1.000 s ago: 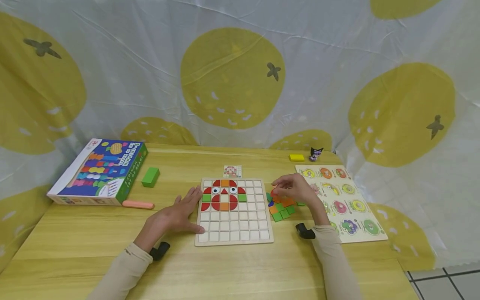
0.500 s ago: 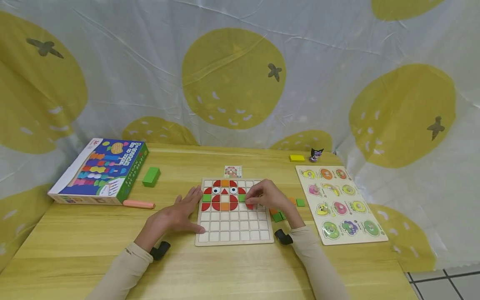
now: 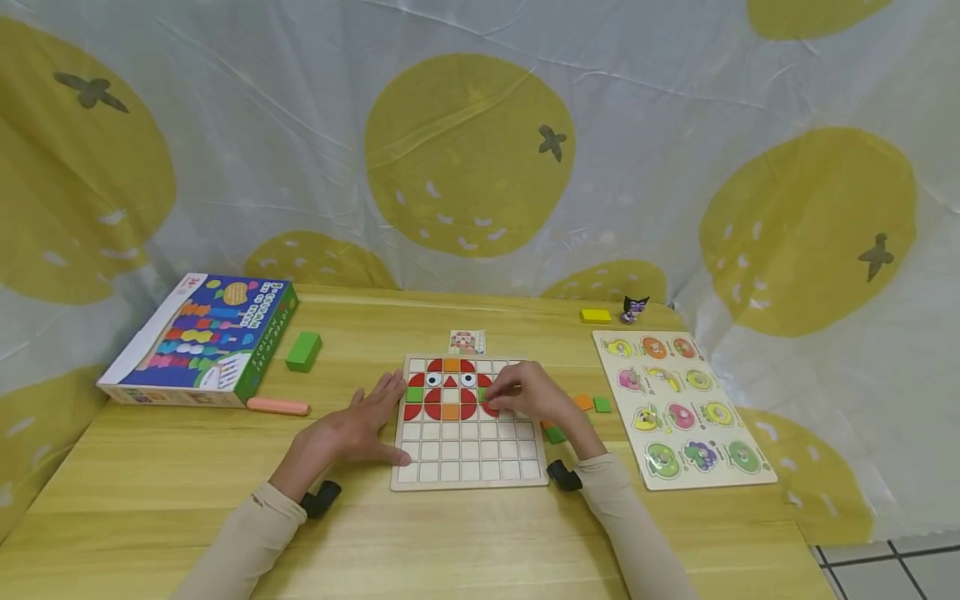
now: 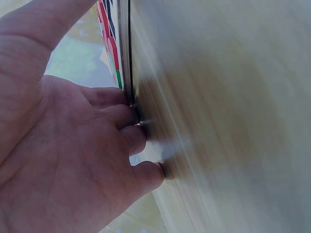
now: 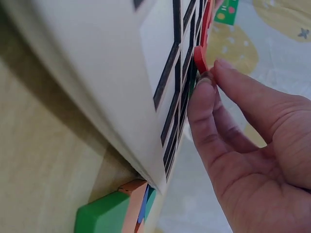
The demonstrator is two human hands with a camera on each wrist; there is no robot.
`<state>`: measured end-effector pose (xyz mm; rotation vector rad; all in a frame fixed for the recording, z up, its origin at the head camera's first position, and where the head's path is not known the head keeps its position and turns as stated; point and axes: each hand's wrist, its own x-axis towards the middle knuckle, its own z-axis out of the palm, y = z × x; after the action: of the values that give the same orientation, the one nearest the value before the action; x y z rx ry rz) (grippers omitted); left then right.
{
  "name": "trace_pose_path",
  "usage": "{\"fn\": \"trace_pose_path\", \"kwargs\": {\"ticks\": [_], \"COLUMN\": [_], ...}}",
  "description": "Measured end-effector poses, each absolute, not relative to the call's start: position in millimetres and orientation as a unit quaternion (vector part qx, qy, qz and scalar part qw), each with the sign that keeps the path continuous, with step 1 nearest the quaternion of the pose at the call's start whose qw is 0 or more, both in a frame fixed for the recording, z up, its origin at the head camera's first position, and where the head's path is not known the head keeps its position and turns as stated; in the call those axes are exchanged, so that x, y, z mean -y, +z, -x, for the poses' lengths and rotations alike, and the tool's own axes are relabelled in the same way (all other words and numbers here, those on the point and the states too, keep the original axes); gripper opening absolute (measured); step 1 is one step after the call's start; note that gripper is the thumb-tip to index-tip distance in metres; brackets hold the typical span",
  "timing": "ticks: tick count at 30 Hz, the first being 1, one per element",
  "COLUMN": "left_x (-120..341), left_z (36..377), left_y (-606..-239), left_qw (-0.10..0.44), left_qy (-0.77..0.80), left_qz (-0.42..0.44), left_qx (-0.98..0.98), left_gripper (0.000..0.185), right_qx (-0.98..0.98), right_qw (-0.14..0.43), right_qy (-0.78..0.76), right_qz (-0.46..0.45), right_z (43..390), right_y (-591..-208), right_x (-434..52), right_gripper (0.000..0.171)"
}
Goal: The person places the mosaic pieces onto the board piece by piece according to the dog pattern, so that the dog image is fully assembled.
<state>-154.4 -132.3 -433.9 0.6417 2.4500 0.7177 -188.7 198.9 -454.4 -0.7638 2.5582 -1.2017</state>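
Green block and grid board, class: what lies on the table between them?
Bare tabletop: in the head view nothing lies between the green block and the grid board; the left hand rests nearer the person.

Pale, smooth wood for the grid board, with a matt top. Same yellow wood grain on the table, a little shiny. Painted wood on the red piece, smooth and bright. Glossy cardboard on the toy box. Flat wood with shiny printed pictures on the fruit puzzle. Thin, crinkly cloth on the backdrop, soft and matt. Soft knit cloth on the beige sleeves.
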Motion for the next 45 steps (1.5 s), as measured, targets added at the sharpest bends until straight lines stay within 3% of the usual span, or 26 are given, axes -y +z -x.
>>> {"fn": "trace_pose_path", "kwargs": {"ticks": [24, 32, 45], "left_x": [132.7, 132.4, 132.9], "left_z": [155.6, 156.3, 156.5], "left_y": [-434.9, -433.7, -433.8], "left_qw": [0.256, 0.257, 0.257], "left_qy": [0.256, 0.260, 0.261], "left_qz": [-0.233, -0.234, -0.233], "left_qx": [-0.902, -0.901, -0.901], "left_gripper": [0.122, 0.122, 0.122], "right_qx": [-0.876, -0.873, -0.877], "right_qw": [0.104, 0.059, 0.097], "right_qy": [-0.385, -0.396, -0.414], "right_qz": [0.271, 0.279, 0.223], "right_z": [181.7, 180.0, 165.1], "right_y": [-448.0, -433.7, -449.2], "right_x": [-195.1, -243.8, -314.2], "right_gripper": [0.012, 0.013, 0.018]}}
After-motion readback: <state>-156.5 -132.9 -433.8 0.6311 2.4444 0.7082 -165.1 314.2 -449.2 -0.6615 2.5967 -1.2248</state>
